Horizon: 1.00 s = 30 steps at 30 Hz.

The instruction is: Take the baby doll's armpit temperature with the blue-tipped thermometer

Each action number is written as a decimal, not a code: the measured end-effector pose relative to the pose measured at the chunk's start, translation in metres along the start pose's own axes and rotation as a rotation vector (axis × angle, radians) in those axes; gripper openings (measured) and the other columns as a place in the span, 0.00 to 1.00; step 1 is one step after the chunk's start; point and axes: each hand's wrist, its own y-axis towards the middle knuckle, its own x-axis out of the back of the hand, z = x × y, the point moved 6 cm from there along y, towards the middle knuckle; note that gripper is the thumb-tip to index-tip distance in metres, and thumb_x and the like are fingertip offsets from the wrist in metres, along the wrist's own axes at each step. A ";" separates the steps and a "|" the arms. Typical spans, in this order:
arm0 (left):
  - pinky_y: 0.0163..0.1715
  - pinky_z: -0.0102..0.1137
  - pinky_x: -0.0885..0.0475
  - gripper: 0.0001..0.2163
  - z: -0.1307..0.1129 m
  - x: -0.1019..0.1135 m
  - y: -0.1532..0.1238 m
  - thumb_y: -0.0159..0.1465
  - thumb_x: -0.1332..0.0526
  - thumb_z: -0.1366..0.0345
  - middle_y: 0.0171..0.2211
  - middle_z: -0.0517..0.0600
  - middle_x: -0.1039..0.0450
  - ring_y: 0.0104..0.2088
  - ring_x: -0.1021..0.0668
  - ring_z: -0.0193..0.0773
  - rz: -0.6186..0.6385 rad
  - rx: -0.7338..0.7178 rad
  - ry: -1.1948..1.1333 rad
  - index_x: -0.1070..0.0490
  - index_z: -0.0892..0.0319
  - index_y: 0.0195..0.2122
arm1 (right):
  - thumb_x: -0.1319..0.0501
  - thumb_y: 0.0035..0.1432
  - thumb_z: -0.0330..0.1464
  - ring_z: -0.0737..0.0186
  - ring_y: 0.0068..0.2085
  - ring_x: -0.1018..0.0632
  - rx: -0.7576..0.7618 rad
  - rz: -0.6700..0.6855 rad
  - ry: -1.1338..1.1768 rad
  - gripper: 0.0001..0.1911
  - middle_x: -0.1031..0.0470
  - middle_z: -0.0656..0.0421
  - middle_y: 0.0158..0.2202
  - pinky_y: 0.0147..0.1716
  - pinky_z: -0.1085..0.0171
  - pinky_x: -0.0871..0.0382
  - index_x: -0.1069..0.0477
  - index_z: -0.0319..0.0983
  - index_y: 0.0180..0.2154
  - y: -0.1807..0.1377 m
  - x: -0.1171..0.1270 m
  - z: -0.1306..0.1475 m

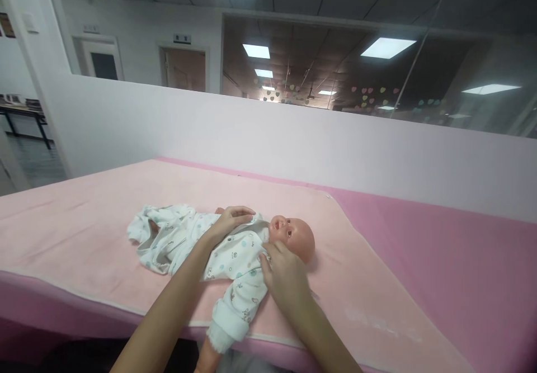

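Note:
A baby doll lies on its back, its head to the right, on a pink padded mat. It wears a white printed romper, with one sleeved arm reaching toward the mat's front edge. My left hand rests over the doll's chest, fingers stretched out along the cloth near the collar. At the near shoulder, beside the doll's neck, my right hand has its fingers curled and pinched at the romper's neckline. Loose leg cloth lies bunched at the left.
The pink mat covers a table whose front edge is close to me. Behind it stands a low white wall with glass above. At far left is a dark-legged table; doors show behind the glass.

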 end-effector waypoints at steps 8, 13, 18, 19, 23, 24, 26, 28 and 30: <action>0.29 0.26 0.34 0.12 0.009 0.006 0.007 0.46 0.32 0.64 0.27 0.46 0.27 0.27 0.27 0.32 -0.037 0.070 -0.173 0.27 0.61 0.32 | 0.52 0.55 0.23 0.60 0.25 0.26 0.060 -0.195 0.056 0.12 0.27 0.53 0.27 0.22 0.65 0.38 0.32 0.35 0.38 0.054 -0.054 0.019; 0.30 0.25 0.35 0.11 0.005 0.002 0.004 0.47 0.32 0.65 0.27 0.46 0.28 0.28 0.28 0.31 0.033 0.038 -0.147 0.28 0.62 0.32 | 0.53 0.55 0.24 0.61 0.36 0.26 0.080 -0.499 0.533 0.13 0.27 0.55 0.35 0.34 0.64 0.32 0.34 0.38 0.39 0.039 -0.051 0.007; 0.30 0.26 0.36 0.11 0.005 -0.009 -0.002 0.48 0.32 0.64 0.26 0.48 0.28 0.28 0.27 0.33 0.232 0.078 -0.094 0.29 0.63 0.31 | 0.49 0.59 0.30 0.64 0.33 0.27 -0.033 -0.654 0.779 0.08 0.28 0.55 0.34 0.31 0.66 0.31 0.35 0.38 0.41 0.030 -0.057 -0.004; 0.30 0.26 0.36 0.12 0.006 -0.009 -0.002 0.48 0.32 0.64 0.26 0.48 0.27 0.28 0.26 0.33 0.248 0.088 -0.087 0.29 0.63 0.31 | 0.48 0.59 0.31 0.65 0.31 0.27 -0.042 -0.663 0.789 0.08 0.28 0.56 0.33 0.30 0.67 0.31 0.35 0.38 0.40 0.030 -0.058 -0.005; 0.29 0.26 0.36 0.12 0.010 -0.008 0.000 0.48 0.32 0.63 0.26 0.48 0.28 0.27 0.27 0.32 0.273 0.096 -0.063 0.30 0.63 0.32 | 0.47 0.59 0.32 0.66 0.30 0.28 0.009 -0.650 0.777 0.06 0.29 0.58 0.30 0.28 0.68 0.33 0.33 0.39 0.35 0.031 -0.056 -0.003; 0.28 0.25 0.37 0.12 0.010 -0.008 0.001 0.48 0.32 0.63 0.25 0.48 0.28 0.26 0.27 0.32 0.277 0.098 -0.061 0.30 0.63 0.31 | 0.48 0.59 0.32 0.66 0.30 0.28 0.029 -0.642 0.774 0.06 0.29 0.58 0.29 0.29 0.67 0.33 0.33 0.39 0.33 0.031 -0.055 -0.002; 0.27 0.25 0.37 0.13 0.012 -0.008 0.002 0.48 0.32 0.63 0.25 0.48 0.28 0.25 0.28 0.31 0.289 0.110 -0.060 0.30 0.63 0.31 | 0.48 0.59 0.31 0.66 0.31 0.29 0.049 -0.636 0.776 0.07 0.29 0.58 0.29 0.29 0.67 0.33 0.33 0.39 0.31 0.032 -0.053 0.000; 0.27 0.25 0.37 0.13 0.013 -0.007 0.003 0.47 0.32 0.63 0.25 0.48 0.28 0.25 0.28 0.31 0.292 0.112 -0.062 0.31 0.63 0.31 | 0.48 0.59 0.31 0.65 0.31 0.29 0.050 -0.634 0.782 0.08 0.29 0.58 0.29 0.30 0.67 0.34 0.33 0.39 0.30 0.032 -0.052 0.000; 0.27 0.25 0.37 0.13 0.013 -0.007 0.003 0.47 0.32 0.62 0.25 0.48 0.28 0.25 0.28 0.31 0.284 0.106 -0.068 0.31 0.62 0.31 | 0.48 0.59 0.31 0.65 0.32 0.29 0.044 -0.630 0.784 0.08 0.30 0.58 0.30 0.30 0.67 0.34 0.33 0.39 0.30 0.033 -0.052 0.000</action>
